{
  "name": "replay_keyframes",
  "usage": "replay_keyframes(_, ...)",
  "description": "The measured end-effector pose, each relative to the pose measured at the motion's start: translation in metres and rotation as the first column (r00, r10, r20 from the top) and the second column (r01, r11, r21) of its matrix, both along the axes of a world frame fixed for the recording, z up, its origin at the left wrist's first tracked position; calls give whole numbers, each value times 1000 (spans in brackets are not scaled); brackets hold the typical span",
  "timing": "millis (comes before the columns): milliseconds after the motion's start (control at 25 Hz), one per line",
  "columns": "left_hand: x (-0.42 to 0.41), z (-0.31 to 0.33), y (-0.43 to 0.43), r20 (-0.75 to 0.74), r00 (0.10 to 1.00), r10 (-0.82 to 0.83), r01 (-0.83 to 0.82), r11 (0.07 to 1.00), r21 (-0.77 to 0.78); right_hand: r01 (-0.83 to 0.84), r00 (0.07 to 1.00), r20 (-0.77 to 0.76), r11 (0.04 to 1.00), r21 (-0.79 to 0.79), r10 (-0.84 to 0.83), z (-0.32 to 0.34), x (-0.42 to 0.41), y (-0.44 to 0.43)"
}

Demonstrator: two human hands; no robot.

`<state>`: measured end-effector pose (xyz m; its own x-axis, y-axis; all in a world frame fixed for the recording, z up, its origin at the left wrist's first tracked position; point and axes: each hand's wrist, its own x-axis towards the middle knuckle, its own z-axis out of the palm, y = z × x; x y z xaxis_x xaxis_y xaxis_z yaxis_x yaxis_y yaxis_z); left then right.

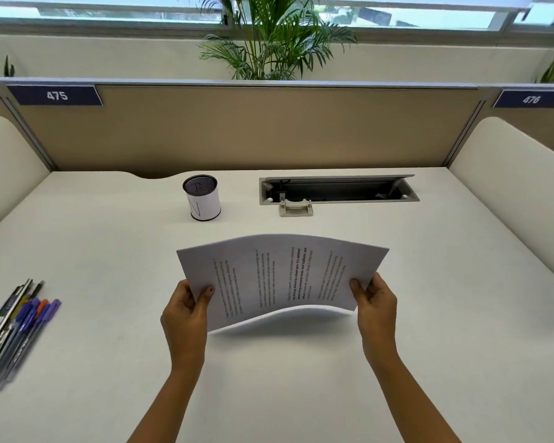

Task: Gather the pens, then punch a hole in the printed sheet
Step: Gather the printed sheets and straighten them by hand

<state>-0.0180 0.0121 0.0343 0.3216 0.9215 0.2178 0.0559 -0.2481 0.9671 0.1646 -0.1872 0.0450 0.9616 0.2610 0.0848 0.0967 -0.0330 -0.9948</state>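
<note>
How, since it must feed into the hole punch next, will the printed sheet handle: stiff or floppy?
Probably floppy: held between the left hand and right hand, the printed sheet bows upward mid-span. Likely light, since pinches at two edges carry it.

White tabletop. Near left: pens, bunched side by side. Far centre: upright cup. Right of cup: punch, just beside near rim of cable tray.

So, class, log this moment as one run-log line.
phase: printed sheet held above desk | left hand: grips it | right hand: grips it | pens: bunched, far left | hole punch: untouched, beyond sheet
</note>
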Motion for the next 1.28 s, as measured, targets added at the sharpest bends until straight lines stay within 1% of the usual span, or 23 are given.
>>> replay_keyframes(200, -1, -10, -3, -18, 1000, -3, 2, 1000, -24, -29, 999, -24, 999, -33, 28, -7, 1, -3)
replay_keyframes(320, 0, -9, -1, -6, 1000, 6, -6, 999, -40, -6, 999, -33, 997, -81, 3, -10, 3, -4)
replay_keyframes(400, 1, -5, 3, 28, 1000, 3, -1, 997, -74, -4, 996, -92, 992, -125, -8, -11, 2, -5)
replay_keyframes(440, 2, -3, 3, 54, 999, 7, -2, 995, -99, 5, 987, -157, 991, -133, -26, -13, 1, -5)
replay_keyframes(520, 5, 2, 2, 128, 991, 31, -9, 986, -168, -1, 954, -297, 995, -99, -28, -17, -8, -3)
replay_keyframes(560, 7, 4, 0, 171, 984, 49, -12, 977, -213, -34, 937, -348, 998, -46, 16, -17, -15, 1)
replay_keyframes(640, 13, 6, -7, 236, 968, 80, -3, 951, -309, -132, 889, -423, 982, 132, 176, -14, -28, 11)
replay_keyframes(680, 16, 6, -11, 261, 962, 81, 19, 933, -361, -185, 871, -418, 960, 210, 259, -10, -34, 18)
replay_keyframes(760, 22, 4, -21, 346, 937, 44, 129, 877, -463, -277, 874, -326, 920, 276, 361, -3, -41, 30)
replay_keyframes(840, 25, 3, -30, 445, 895, -12, 272, 807, -525, -270, 907, -231, 907, 322, 352, 3, -40, 41)
replay_keyframes(880, 26, 2, -31, 472, 881, -44, 322, 785, -529, -245, 924, -200, 908, 341, 324, 6, -37, 44)
replay_keyframes(960, 23, 0, -29, 490, 863, -123, 389, 779, -491, -209, 955, -137, 922, 327, 265, 13, -29, 47)
replay_keyframes(1040, 15, -1, -18, 464, 870, -165, 392, 803, -449, -192, 974, -70, 949, 251, 216, 19, -19, 46)
replay_keyframes(1160, 2, 1, 5, 341, 925, -166, 302, 867, -396, -176, 984, 22, 973, 149, 175, 25, -6, 41)
replay_keyframes(1280, 1, 15, 21, 165, 946, -280, 313, 923, -223, -185, 981, 87, 977, 110, 176, 29, 1, 38)
